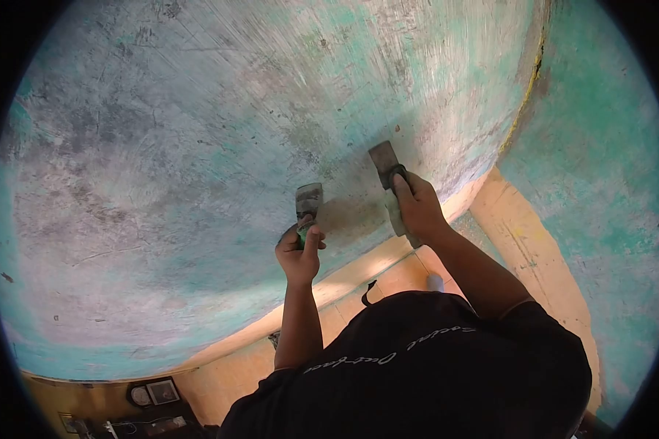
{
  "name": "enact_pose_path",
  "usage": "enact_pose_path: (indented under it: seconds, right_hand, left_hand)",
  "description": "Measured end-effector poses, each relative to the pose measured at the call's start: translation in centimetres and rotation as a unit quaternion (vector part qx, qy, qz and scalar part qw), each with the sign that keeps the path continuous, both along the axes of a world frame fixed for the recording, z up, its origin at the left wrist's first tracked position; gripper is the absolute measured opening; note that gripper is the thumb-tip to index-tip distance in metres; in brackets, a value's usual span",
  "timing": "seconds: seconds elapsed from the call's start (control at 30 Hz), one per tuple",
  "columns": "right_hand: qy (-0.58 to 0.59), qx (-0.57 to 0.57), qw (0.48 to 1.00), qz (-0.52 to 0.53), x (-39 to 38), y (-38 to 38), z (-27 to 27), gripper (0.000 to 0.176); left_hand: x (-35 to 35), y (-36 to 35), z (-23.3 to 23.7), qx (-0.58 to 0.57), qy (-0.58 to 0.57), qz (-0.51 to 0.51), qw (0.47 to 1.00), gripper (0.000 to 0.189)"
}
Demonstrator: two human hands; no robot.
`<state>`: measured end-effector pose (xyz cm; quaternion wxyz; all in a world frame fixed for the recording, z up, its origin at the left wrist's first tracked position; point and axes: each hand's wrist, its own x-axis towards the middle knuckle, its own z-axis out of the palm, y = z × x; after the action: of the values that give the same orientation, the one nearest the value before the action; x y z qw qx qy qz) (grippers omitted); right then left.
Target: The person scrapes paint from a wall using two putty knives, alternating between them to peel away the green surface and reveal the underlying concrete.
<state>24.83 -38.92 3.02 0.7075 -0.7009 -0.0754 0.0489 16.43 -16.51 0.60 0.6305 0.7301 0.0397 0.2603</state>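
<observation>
A scraper (309, 199) with a broad metal blade and a green handle is in my left hand (301, 252), its blade pointing up in front of the wall (198, 146). My right hand (418, 205) grips a second scraper (384, 157) by its dark handle, with the blade tilted toward the upper left, at or close to the wall. A pale green item hangs below the right fingers; I cannot make out what it is. The wall is worn turquoise and grey, with scratches and dark patches.
A yellowish seam (523, 110) marks the corner with a green side wall (608, 146). Orange floor tiles (329, 318) lie below. At the lower left stands dark furniture (150, 421) with framed items and cables. Something dark is at the far right edge.
</observation>
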Motion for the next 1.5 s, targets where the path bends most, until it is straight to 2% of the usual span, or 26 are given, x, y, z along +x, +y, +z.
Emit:
enact_pose_path:
  seconds: [0.07,0.17,0.27,0.37,0.47,0.57,0.67,0.7,0.77,0.83,0.87,0.97,1.0,1.17,1.27,1.37,1.4,1.5]
  right_hand:
    - [-0.018,-0.038,0.999,-0.022,-0.8,-0.5,-0.9,0.033]
    - [0.013,-0.086,0.996,-0.005,-2.9,-0.4,-6.1,0.032]
    - [-0.016,-0.126,0.992,0.009,-3.5,0.0,-8.5,0.032]
    - [0.017,-0.035,0.999,0.004,-0.8,0.2,-3.0,0.033]
    - [0.088,0.068,0.992,0.052,-0.4,-0.2,-0.8,0.033]
    - [0.085,0.044,0.995,0.023,-1.0,-0.6,-1.2,0.033]
    - [0.018,-0.059,0.998,0.022,-2.7,-0.3,-5.1,0.034]
    - [-0.002,-0.067,0.996,0.055,-3.3,-0.3,-6.0,0.037]
    - [-0.019,-0.073,0.997,0.015,-2.8,0.4,-7.1,0.036]
    - [0.074,0.041,0.996,0.013,-0.6,0.0,-3.5,0.034]
    - [-0.046,0.013,0.998,-0.031,0.1,0.0,-2.6,0.032]
    - [0.091,0.210,0.970,0.079,0.9,-1.4,0.6,0.031]
    - [0.083,0.232,0.968,0.044,1.3,-1.1,-0.2,0.032]
    - [0.191,0.320,0.912,0.172,0.4,-4.0,-6.8,0.034]
    - [0.260,0.376,0.852,0.257,-0.2,-6.2,-9.6,0.036]
    - [0.326,0.320,0.869,0.188,0.1,-7.4,-8.1,0.032]
    - [0.307,0.269,0.893,0.191,0.3,-7.9,-7.5,0.031]
    - [0.249,0.227,0.931,0.138,0.7,-8.1,-6.6,0.035]
  left_hand:
    - [0.0,0.1,0.0,-0.002,0.000,-0.005,1.000,0.028]
    - [-0.1,0.0,0.1,-0.010,0.005,0.000,1.000,0.028]
    - [-0.1,-0.2,0.3,-0.010,0.007,0.009,1.000,0.028]
    - [-0.2,-0.2,0.1,-0.001,0.008,0.009,1.000,0.027]
    - [0.1,0.0,-0.1,0.002,-0.002,0.004,1.000,0.027]
    - [0.1,0.0,-0.3,0.009,-0.009,0.001,1.000,0.027]
    - [0.1,0.2,-0.2,0.005,-0.006,0.001,1.000,0.027]
    - [0.1,0.0,-0.1,-0.002,-0.008,0.001,1.000,0.027]
    - [0.1,-0.1,0.0,-0.007,-0.002,-0.005,1.000,0.028]
    - [0.1,-0.2,-0.1,-0.003,0.009,-0.012,1.000,0.029]
    - [0.1,-0.6,-0.3,-0.007,0.019,-0.005,1.000,0.030]
    - [0.5,-1.3,-0.6,0.005,0.040,0.000,0.999,0.032]
    - [0.5,-1.4,-0.8,0.020,0.045,-0.012,0.999,0.033]
    - [1.0,-3.0,-1.6,0.062,0.089,-0.060,0.992,0.034]
    - [1.5,-4.3,-1.6,0.036,0.138,-0.061,0.988,0.029]
    - [2.3,-5.3,-1.9,0.040,0.166,-0.068,0.983,0.024]
    - [2.6,-5.5,-2.0,0.050,0.173,-0.072,0.981,0.023]
    - [3.5,-7.1,-2.2,0.041,0.185,-0.091,0.978,0.019]
